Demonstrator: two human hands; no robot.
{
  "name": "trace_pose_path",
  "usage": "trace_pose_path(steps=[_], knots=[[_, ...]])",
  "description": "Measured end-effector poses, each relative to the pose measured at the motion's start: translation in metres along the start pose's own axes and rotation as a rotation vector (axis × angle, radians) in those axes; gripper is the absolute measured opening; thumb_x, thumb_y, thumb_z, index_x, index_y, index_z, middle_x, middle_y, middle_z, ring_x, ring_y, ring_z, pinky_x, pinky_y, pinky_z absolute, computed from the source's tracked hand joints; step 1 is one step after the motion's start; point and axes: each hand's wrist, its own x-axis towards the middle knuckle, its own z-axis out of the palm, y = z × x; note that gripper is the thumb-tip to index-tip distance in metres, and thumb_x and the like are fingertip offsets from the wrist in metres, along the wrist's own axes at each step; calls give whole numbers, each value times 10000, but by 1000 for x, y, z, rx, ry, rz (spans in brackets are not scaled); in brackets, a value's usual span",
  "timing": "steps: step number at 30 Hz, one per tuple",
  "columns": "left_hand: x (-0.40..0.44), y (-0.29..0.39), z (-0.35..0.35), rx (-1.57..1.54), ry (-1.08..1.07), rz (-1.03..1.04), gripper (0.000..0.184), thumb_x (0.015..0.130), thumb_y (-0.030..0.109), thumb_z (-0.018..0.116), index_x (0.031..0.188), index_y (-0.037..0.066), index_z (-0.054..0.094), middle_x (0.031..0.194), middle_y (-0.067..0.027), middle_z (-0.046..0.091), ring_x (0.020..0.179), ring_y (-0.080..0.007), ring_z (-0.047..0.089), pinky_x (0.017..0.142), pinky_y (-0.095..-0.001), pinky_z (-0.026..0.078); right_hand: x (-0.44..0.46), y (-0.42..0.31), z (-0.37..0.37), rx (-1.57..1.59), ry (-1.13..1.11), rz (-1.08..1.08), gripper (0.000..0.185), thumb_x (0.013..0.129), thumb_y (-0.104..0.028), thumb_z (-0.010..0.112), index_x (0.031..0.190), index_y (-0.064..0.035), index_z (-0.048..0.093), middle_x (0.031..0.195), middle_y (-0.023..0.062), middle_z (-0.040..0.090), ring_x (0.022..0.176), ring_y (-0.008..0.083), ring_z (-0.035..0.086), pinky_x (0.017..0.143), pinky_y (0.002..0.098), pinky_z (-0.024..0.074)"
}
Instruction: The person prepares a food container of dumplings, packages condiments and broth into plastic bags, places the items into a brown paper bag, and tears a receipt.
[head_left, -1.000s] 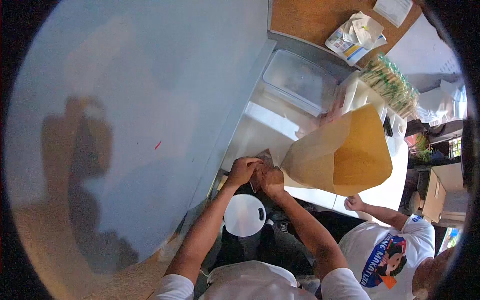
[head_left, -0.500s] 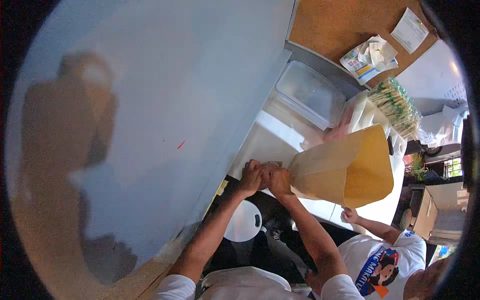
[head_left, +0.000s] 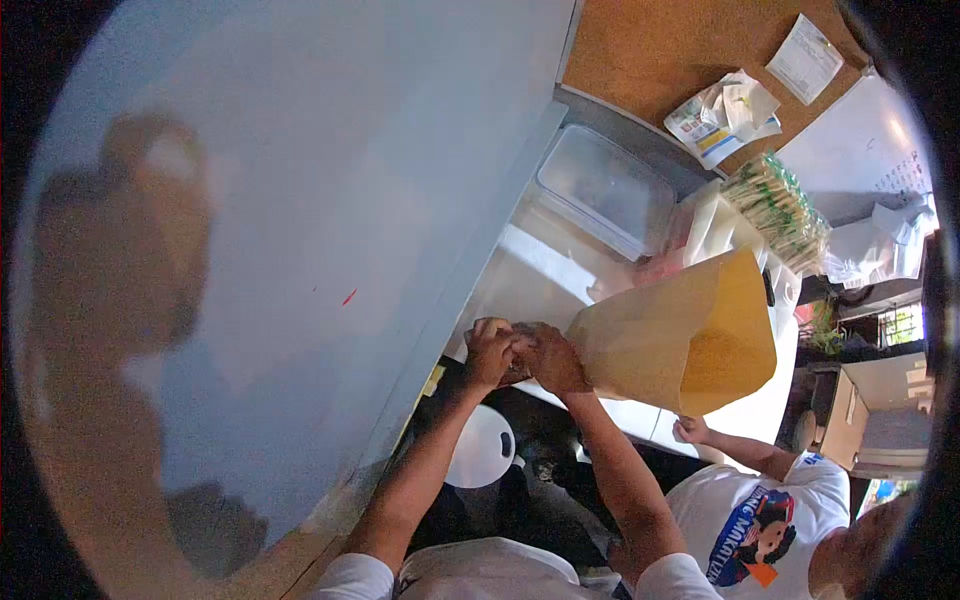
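Observation:
My left hand (head_left: 489,352) and my right hand (head_left: 556,362) are close together at the near edge of the white counter (head_left: 490,298). Both have their fingers curled round a small brownish thing (head_left: 517,370), mostly covered by the fingers. Its kind I cannot make out. Right beside my right hand stands a tall yellowish container (head_left: 640,330), its open mouth facing right in the view; its contents do not show.
A clear lidded plastic box (head_left: 605,190) sits farther along the counter. Bundles of wrapped sticks (head_left: 775,210) lie beyond the container. A white round stool (head_left: 482,447) is below. At the right, a co-worker in a printed white shirt (head_left: 760,530) reaches a hand (head_left: 690,430) toward the counter.
My fingers have shifted on the brownish thing, and my right hand has turned over it slightly. The whole view has slid a little to the left.

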Motion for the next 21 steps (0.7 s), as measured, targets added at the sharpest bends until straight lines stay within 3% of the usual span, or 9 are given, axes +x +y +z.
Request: trace_pose_path(steps=[2, 6, 9, 12, 14, 17, 21], knots=[[-1, -2, -2, 2, 45, 33, 240, 732, 174, 760, 968, 142, 728, 1120, -24, 587, 1119, -299, 511, 904, -501, 374, 1, 19, 13, -159, -86, -96, 370, 966, -320, 575, 1220, -59, 639, 1208, 206, 662, 1054, 405, 649, 904, 491, 536], [-3, -3, -8, -67, -26, -42, 249, 717, 157, 759, 956, 107, 711, 1147, -70, 611, 1156, -329, 507, 999, -504, 371, 21, -22, -24, -230, -399, -131, 374, 955, -348, 582, 1211, -82, 642, 1224, 209, 649, 1128, 370, 627, 902, 478, 535], [-6, 3, -6, -151, -6, -81, 291, 707, 148, 764, 990, 97, 717, 1154, -94, 616, 1155, -335, 515, 1021, -504, 377, 19, 28, 17, -270, -283, -329, 333, 951, -321, 562, 1166, -84, 654, 1122, 193, 690, 1033, 369, 665, 858, 491, 547], [-7, 10, -2, -280, 38, -204, 312, 710, 158, 769, 1010, 90, 718, 1148, -127, 620, 1145, -343, 526, 1026, -490, 397, 15, 22, 12, -322, -289, -95, 311, 966, -301, 533, 1137, -67, 648, 976, 197, 713, 906, 405, 682, 807, 517, 550], [-7, 15, -1, -417, 73, -252, 309, 720, 166, 768, 1014, 84, 716, 1141, -152, 620, 1119, -352, 546, 1024, -480, 411, 13, 24, 16, -228, -199, -104, 296, 968, -289, 530, 1079, -46, 659, 909, 205, 708, 848, 436, 675, 788, 534, 543], [-10, 12, 13, -347, 169, -283, 289, 719, 127, 747, 1008, 125, 731, 1044, -103, 659, 1064, -334, 568, 936, -450, 421, 6, 45, 37, -179, -77, 75, 298, 971, -279, 525, 979, -22, 676, 872, 224, 700, 810, 457, 666, 773, 545, 535], [-13, 9, 22, -305, 259, -161, 187, 718, 160, 762, 878, 93, 693, 918, -125, 643, 1005, -346, 573, 863, -450, 438, 16, -1, 11, -173, -51, 123, 314, 968, -261, 523, 872, -12, 689, 863, 249, 688, 797, 467, 661, 747, 546, 533]])
